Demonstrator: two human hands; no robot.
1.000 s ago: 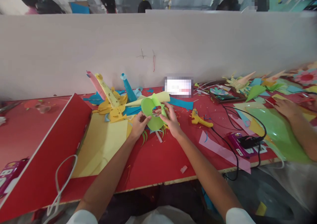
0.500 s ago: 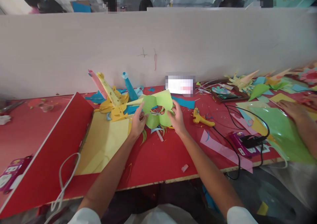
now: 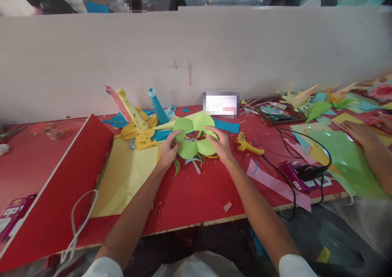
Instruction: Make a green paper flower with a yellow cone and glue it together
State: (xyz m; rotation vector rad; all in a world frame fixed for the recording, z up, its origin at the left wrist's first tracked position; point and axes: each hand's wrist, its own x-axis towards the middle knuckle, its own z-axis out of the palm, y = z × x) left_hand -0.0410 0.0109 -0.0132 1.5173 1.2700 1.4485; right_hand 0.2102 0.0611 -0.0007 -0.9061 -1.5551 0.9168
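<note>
A light green paper flower [image 3: 185, 149] with rounded petals and a hole in its middle is held up over the red table. My left hand [image 3: 170, 147] pinches its left edge between thumb and fingers. On the opposite edge, my right hand [image 3: 221, 143] grips a petal, with fingers behind and in front of the paper. Under the flower lie thin green and blue paper scraps [image 3: 193, 161]. Just left of it, rolled paper cones stand on cut flower shapes, among them a yellow cone [image 3: 132, 109] and a blue cone [image 3: 157, 106].
Yellow paper sheets [image 3: 127, 179] lie beside a red divider [image 3: 64, 187]. A yellow glue gun [image 3: 249, 146] with a black cord rests to the right, near a purple power box [image 3: 295, 175] and a pink strip [image 3: 277, 185]. Another person's hand [image 3: 361, 133] is at far right.
The green flower has been opened flatter and turned to face me more, its petals now spread. My right fingers have shifted onto its upper right petal.
</note>
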